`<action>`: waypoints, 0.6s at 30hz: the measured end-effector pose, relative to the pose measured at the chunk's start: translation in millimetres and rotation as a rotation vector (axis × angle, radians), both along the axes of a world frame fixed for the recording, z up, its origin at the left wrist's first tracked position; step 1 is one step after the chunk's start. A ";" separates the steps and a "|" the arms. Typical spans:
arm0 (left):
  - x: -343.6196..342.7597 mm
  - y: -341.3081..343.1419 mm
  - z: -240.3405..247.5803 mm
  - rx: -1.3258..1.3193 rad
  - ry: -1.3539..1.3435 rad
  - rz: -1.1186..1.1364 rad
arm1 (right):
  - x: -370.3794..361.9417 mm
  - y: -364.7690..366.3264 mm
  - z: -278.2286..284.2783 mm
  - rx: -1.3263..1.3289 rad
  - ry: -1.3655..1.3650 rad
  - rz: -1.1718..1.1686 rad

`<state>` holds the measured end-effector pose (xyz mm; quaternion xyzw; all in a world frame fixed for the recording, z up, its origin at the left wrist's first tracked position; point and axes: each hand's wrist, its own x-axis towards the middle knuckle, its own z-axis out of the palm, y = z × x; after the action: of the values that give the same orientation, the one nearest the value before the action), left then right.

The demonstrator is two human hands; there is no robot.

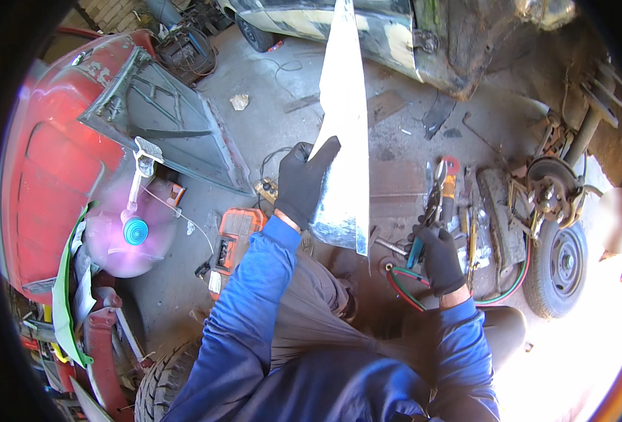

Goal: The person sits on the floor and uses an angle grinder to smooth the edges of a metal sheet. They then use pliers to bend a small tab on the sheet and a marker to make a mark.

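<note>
My left hand [302, 181], in a black glove, grips the edge of a long, bright sheet of metal [346, 151]. The sheet is held upright in front of me, narrow at the top and wider at the bottom. Lower right, my gloved right hand [440, 257] is closed round a pliers-like tool [434, 200] with metal jaws pointing away from me. A teal handle [415, 253] shows beside that hand; whether it belongs to the same tool I cannot tell. Just past the jaws lies an orange and black power tool [449, 186] with a red disc end.
Red and green hoses [402, 292] loop under my right hand. A wheel [560, 271] and a brake hub [551, 186] stand at right. An orange toolbox [237, 235], a spinning fan [136, 231], a dark panel [167, 112] and a red car body [58, 183] are at left.
</note>
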<state>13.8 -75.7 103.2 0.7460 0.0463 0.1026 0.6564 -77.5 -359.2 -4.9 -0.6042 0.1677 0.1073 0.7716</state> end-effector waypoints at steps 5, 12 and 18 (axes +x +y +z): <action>11.9 3.8 24.3 -0.081 -0.112 0.012 | -9.5 15.7 53.9 -0.081 -0.074 0.107; 43.8 2.6 35.0 -0.179 -0.209 -0.016 | -43.0 7.5 137.1 -0.339 -0.267 0.171; 64.6 -18.0 26.9 -0.213 -0.245 -0.026 | 0.1 -21.5 97.9 -0.536 -0.309 0.190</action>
<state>78.4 -93.7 130.1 0.6544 -0.0333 0.1788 0.7339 -77.4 -380.7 93.0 -0.8079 0.0136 0.0380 0.5880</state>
